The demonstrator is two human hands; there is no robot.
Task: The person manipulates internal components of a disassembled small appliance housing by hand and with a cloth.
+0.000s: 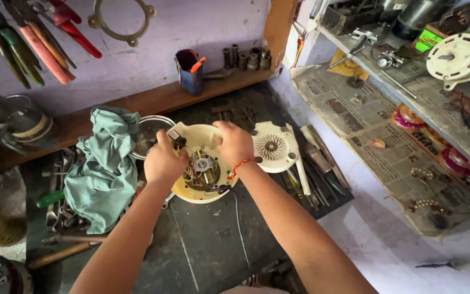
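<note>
Housing [202, 163] of some small appliance — cream-coloured, round, opened up so the motor [203, 165] and a tangle of wires show inside — sits near the middle of the dark tabletop [208, 245], and both hands are on it. The left hand [163, 160] is curled over the left rim with the fingers closed on the edge next to a small black part. The right hand [235, 142] is clamped over the upper right rim, fingers bent down onto the shell; there's a red thread bracelet [243, 163] on that wrist. A thin cable [239, 218] trails from the housing down across the tabletop toward the camera.

Just to the right, touching or nearly touching the housing, lies a white vented cover [272, 147] with radial slots. Past that is a scatter of metal tools [316, 163]. On the left, a crumpled teal cloth [104, 169] is heaped over more tools, with a round metal bowl [149, 133] peeking out behind it. Further back, a wooden ledge [153, 100] carries a blue cup [190, 73] and a row of sockets [246, 57] — pliers [39, 43] hang on the wall above. Off to the right, newspaper-lined shelves [387, 136] hold motor parts and copper coils.
</note>
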